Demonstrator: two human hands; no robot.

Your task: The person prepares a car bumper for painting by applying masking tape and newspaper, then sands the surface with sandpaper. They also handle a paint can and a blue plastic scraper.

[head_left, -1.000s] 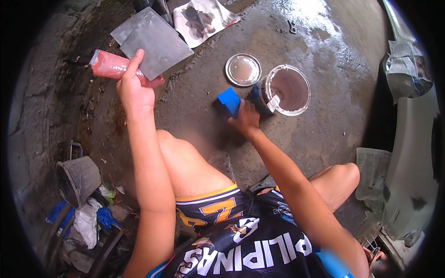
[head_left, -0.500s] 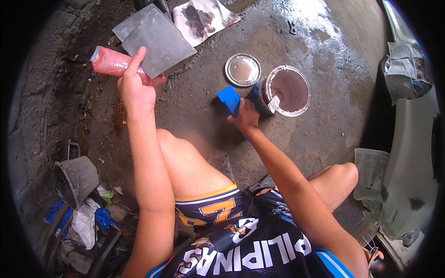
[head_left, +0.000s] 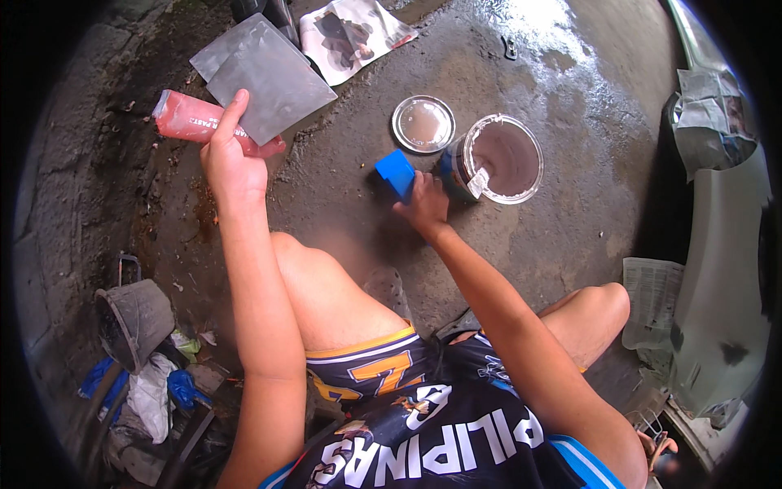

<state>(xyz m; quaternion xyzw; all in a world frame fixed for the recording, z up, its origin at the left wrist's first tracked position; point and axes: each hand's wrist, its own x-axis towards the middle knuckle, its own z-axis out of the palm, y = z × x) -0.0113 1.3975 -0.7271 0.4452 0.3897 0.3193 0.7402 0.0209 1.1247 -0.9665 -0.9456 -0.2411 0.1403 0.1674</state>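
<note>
My left hand (head_left: pixel 234 171) is closed, its fingers out of sight underneath and its thumb up along the edge of a flat grey plate (head_left: pixel 269 77). A soft red tube (head_left: pixel 189 116) runs crosswise through the same grip, passing under the plate's near corner. My right hand (head_left: pixel 424 204) is closed around a blue plastic spreader (head_left: pixel 396 174), held low over the floor. Just right of it stands an open can (head_left: pixel 541 160) with pinkish-grey paste inside and smears on its rim. A round clear lid (head_left: pixel 423 124) lies behind the spreader.
Another grey sheet (head_left: pixel 213 55) and a printed cloth or paper (head_left: pixel 350 37) lie at the far left. A dark bucket (head_left: pixel 138 318) stands among rubbish at left. Along the right are a pale car panel (head_left: pixel 721 285) and newspaper (head_left: pixel 652 301). The concrete floor (head_left: pixel 521 261) is wet at the back.
The whole view has shifted slightly. My right hand and the blue spreader have moved a little left, away from the can. Both hands keep their grips.
</note>
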